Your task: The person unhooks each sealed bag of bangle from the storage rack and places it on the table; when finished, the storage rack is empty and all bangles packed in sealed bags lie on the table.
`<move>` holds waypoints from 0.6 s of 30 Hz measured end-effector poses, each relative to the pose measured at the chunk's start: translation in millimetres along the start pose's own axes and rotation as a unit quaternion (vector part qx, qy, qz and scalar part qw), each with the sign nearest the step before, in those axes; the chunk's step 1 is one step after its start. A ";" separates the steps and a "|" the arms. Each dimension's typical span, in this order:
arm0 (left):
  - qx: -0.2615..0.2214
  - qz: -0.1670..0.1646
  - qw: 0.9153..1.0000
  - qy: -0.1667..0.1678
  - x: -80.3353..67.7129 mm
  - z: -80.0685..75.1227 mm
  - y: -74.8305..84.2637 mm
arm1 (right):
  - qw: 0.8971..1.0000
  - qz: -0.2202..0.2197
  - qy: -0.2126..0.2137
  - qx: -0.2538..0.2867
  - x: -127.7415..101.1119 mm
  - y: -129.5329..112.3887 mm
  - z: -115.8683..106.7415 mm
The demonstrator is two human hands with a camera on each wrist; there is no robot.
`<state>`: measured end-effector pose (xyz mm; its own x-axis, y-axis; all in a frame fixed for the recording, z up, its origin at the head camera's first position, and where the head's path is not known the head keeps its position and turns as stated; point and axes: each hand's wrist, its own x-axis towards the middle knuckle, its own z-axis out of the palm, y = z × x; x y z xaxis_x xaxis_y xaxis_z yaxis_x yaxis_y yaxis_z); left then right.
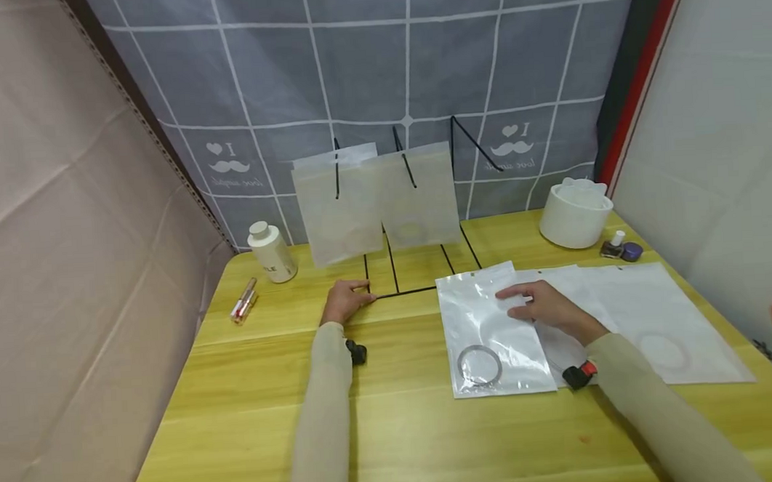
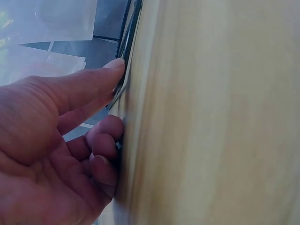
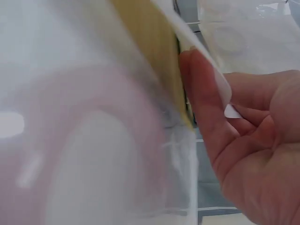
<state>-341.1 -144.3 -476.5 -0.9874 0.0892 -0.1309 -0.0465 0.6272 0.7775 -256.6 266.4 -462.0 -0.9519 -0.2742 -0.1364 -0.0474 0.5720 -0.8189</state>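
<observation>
— Clear plastic, that bag (image 1: 492, 334) under the right hand (image 1: 547, 307)?
— Yes, flat on the table (image 1: 409, 429), long axis running away from the person, top edge toward the rack (image 1: 404, 273), a ring (image 1: 480, 364) inside at the near end.
— Is the hand gripping it?
— Fingers lie over the bag's upper part, thumb at its edge; pinching or merely pressing, I cannot tell.
— And the left hand (image 1: 346, 300)?
— Fingers curled on the rack's wire base.
</observation>
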 end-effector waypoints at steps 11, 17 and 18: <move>-0.009 0.005 1.000 -0.010 0.1 -1.5 1.2 | 0.998 -0.029 0.007 -0.058 7.0 12.8 2.9; -0.011 0.006 1.000 -0.016 -1.3 -1.3 1.5 | 0.997 -0.025 0.015 -0.068 5.3 12.7 6.4; -0.011 0.006 1.000 -0.016 -1.5 -1.6 1.7 | 0.997 -0.022 0.016 -0.070 5.3 12.2 6.7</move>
<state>-340.0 -144.6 -474.0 -0.9827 0.1214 -0.1398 -0.0376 0.6086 0.7925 -260.2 266.8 -476.5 -0.9570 -0.2778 -0.0830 -0.1284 0.6628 -0.7377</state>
